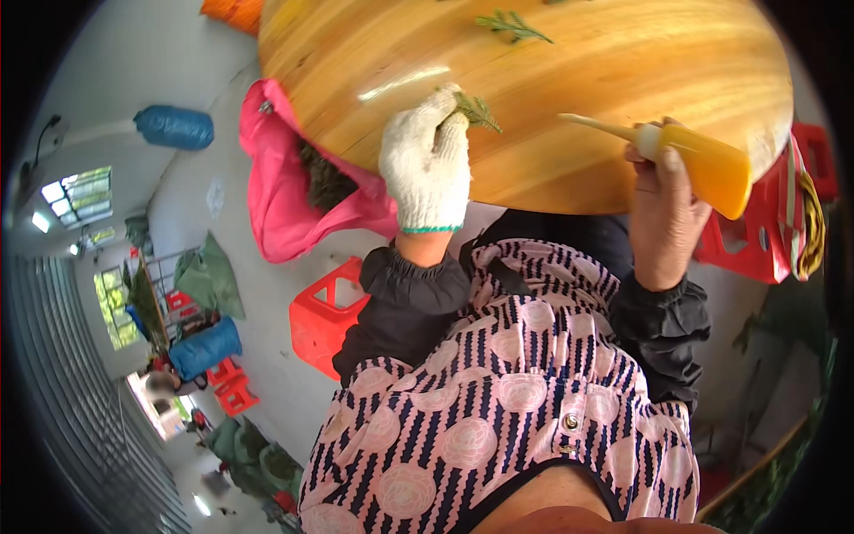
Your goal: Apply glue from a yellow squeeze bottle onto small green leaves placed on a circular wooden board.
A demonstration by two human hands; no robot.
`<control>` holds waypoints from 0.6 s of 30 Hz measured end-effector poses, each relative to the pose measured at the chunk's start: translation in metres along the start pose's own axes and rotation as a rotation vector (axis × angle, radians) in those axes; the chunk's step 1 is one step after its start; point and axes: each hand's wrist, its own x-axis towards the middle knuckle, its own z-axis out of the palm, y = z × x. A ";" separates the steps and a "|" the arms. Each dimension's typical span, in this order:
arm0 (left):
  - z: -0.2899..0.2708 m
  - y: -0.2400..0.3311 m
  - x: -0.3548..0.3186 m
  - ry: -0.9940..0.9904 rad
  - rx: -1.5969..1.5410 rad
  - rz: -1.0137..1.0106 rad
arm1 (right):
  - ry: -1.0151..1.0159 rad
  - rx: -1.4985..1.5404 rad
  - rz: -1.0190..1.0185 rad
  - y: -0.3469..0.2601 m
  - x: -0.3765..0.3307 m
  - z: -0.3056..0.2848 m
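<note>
My left hand point(427, 160), in a white knitted glove, pinches a small green sprig point(477, 111) against the round wooden tabletop point(569, 98). My right hand point(663, 209) is bare and grips an orange squeeze bottle point(703, 165) whose long pale nozzle points left toward the sprig. Another green sprig point(513, 25) lies on the wood farther away. My patterned pink and dark apron fills the lower middle of the view.
A pink bag point(285, 191) holding dark green plant matter hangs at the table's left edge. A red plastic stool point(322, 320) stands on the grey floor, another red stool point(769, 227) at the right. Blue and green sacks lie farther left.
</note>
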 end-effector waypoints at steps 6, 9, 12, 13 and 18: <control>-0.108 -0.032 0.021 0.198 0.220 -0.314 | 0.015 -0.020 -0.057 0.003 0.025 -0.018; -0.155 -0.108 0.020 -0.116 0.699 -0.480 | 0.032 0.013 -0.057 0.003 0.028 -0.018; -0.175 -0.157 0.012 -0.289 0.878 -0.554 | 0.071 0.051 -0.022 0.003 0.027 -0.017; -0.174 -0.159 0.009 -0.176 0.836 -0.499 | 0.064 0.081 0.015 0.002 0.027 -0.013; -0.073 -0.035 0.071 -0.086 0.399 -0.245 | 0.116 0.150 0.042 0.004 0.028 -0.011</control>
